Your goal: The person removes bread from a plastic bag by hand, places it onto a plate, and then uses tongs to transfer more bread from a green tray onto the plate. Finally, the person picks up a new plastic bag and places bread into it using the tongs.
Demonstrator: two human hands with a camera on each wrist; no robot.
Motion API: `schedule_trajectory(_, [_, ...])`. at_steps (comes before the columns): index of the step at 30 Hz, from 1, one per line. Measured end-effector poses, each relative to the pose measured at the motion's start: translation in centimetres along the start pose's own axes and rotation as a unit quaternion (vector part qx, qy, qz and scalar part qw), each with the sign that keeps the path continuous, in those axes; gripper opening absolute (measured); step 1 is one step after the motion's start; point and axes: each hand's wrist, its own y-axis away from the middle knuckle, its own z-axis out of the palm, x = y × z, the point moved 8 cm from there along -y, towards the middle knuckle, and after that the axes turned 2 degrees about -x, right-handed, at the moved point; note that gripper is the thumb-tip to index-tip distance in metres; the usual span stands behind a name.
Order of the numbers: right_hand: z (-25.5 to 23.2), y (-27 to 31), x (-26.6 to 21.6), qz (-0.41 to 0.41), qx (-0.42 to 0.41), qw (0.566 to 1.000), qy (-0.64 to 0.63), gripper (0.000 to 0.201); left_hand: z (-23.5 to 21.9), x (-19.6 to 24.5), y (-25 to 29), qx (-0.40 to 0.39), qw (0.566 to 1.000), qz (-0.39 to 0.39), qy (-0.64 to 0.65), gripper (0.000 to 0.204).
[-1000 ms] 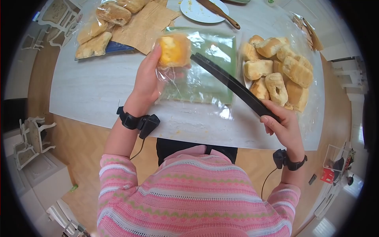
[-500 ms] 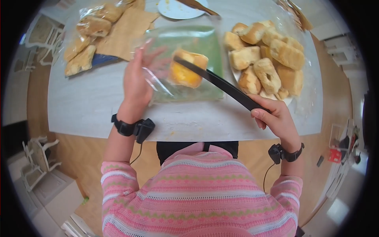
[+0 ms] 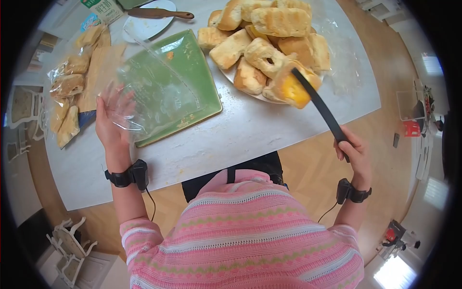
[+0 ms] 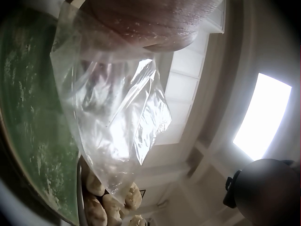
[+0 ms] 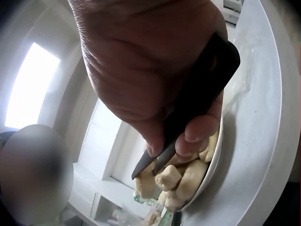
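My right hand (image 3: 353, 150) grips black tongs (image 3: 327, 115), whose tips pinch a bread roll with a yellow top (image 3: 290, 94). That roll hangs at the near edge of a heap of pale rolls (image 3: 269, 55) on a white plate (image 3: 263, 98). In the right wrist view, thumb and fingers are wrapped around the tongs (image 5: 193, 89). Over the left part of a square green tray (image 3: 196, 67) is my left hand (image 3: 113, 127), its fingers spread and seen through a clear plastic bag (image 3: 154, 89). The bag (image 4: 113, 108) drapes from that hand in the left wrist view.
At the left, bagged breads (image 3: 67, 86) lie by brown paper (image 3: 98, 72). Behind the tray stands a white plate (image 3: 144, 30) with a brown-handled utensil (image 3: 163, 13) on it. A milk carton (image 3: 102, 9) is at the back. Clear plastic (image 3: 349, 72) lies right of the heap.
The yellow-topped roll has passed from my left hand to the tongs and moved right to the heap. My left hand has let it go and moved left, still with the bag. The head view has turned.
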Motion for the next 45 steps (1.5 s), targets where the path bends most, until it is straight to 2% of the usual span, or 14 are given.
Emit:
schedule_trajectory(5, [-3.6, 1.1, 3.1, 0.013, 0.037, 0.999, -0.011, 0.041, 1.2, -0.5, 0.1, 0.013, 1.0, -0.007, -0.017, 0.051])
schedule_trajectory(10, [-4.0, -1.1, 6.5, 0.025, 0.03, 0.999, -0.036, 0.04, 2.0, -0.8, 0.3, 0.014, 0.999, -0.001, -0.034, 0.051])
schedule_trajectory(16, [-5.0, -3.1, 8.3, 0.006, 0.026, 1.0, 0.009, 0.039, 1.6, -1.1, 0.4, 0.029, 0.998, -0.004, -0.053, 0.051])
schedule_trajectory(18, [-5.7, -3.7, 7.8, -0.045, 0.022, 0.997, 0.055, 0.038, 1.7, -1.3, 0.5, 0.035, 0.998, -0.006, -0.054, 0.051])
schedule_trajectory(26, [-8.4, -6.3, 4.6, -0.074, 0.014, 0.983, 0.168, 0.037, 2.3, -1.5, 1.0, 0.041, 0.997, -0.008, -0.059, 0.051])
schedule_trajectory(28, [-8.4, -6.7, 3.6, -0.122, 0.0, 0.965, 0.231, 0.038, 2.4, -1.4, 1.1, 0.047, 0.997, -0.008, -0.06, 0.051])
schedule_trajectory(35, [-9.1, -6.9, 3.1, -0.132, -0.01, 0.961, 0.242, 0.038, 2.1, -1.5, 1.0, 0.053, 0.997, -0.008, -0.06, 0.05])
schedule_trajectory(41, [-10.5, -5.9, 2.8, -0.135, 0.024, 0.96, 0.244, 0.039, 2.2, -1.7, 0.9, 0.052, 0.997, -0.012, -0.06, 0.05])
schedule_trajectory(45, [-11.9, -4.6, 3.5, -0.098, 0.086, 0.971, 0.199, 0.04, 2.2, -1.7, 1.0, 0.056, 0.997, -0.012, -0.057, 0.05])
